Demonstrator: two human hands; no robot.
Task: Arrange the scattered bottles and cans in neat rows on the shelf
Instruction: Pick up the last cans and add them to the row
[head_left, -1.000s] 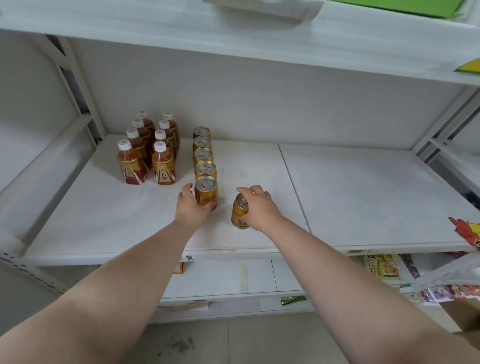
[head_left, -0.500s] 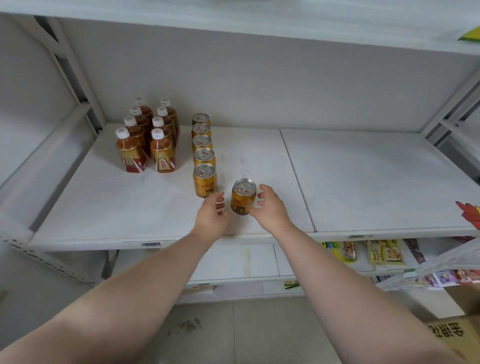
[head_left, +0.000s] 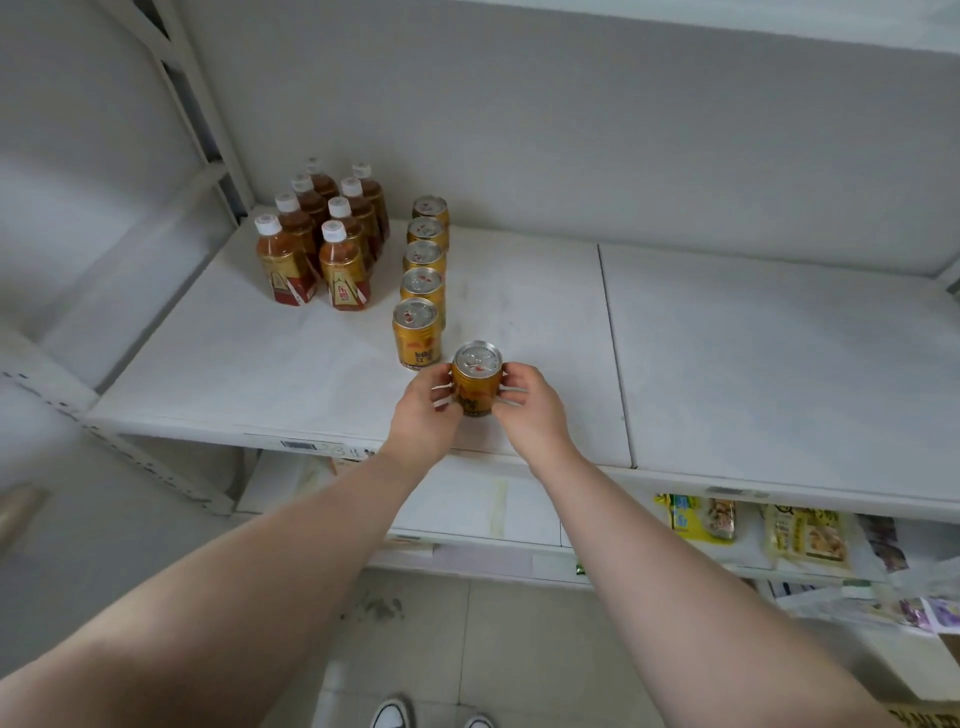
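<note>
A gold can (head_left: 475, 376) stands upright near the front edge of the white shelf (head_left: 753, 364). My left hand (head_left: 423, 415) grips its left side and my right hand (head_left: 530, 410) grips its right side. Just behind and to the left runs a straight row of several gold cans (head_left: 423, 280), front to back. Left of that row, several brown bottles with white caps (head_left: 322, 239) stand in two neat rows near the back left corner.
The shelf's back wall and left upright frame (head_left: 197, 104) close in the space. A lower shelf (head_left: 753, 535) holds snack packets at the right. Tiled floor and my shoes show below.
My left hand left the front can of the row and joined my right hand on the single can. That can now stands upright, held from both sides.
</note>
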